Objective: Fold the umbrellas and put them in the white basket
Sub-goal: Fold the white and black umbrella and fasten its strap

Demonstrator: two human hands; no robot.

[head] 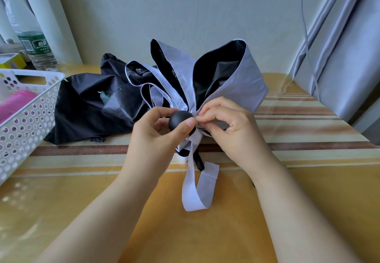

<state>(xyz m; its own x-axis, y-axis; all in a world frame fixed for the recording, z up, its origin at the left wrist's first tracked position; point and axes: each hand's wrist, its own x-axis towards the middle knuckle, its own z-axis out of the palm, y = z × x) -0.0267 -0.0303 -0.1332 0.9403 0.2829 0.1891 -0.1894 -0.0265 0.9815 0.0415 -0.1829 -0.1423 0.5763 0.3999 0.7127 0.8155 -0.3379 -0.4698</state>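
Hands [191, 127] gripping smooth round knob [179, 121], crinkled grey umbrella [242, 79]

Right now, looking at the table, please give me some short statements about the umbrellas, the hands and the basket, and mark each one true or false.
1. The left hand holds the black round knob of the grey umbrella. True.
2. The right hand lies flat on the table. False: it pinches the grey fabric beside the knob.
3. The white basket holds something pink. True.
4. The black umbrella is in the basket. False: it lies on the table beside it.
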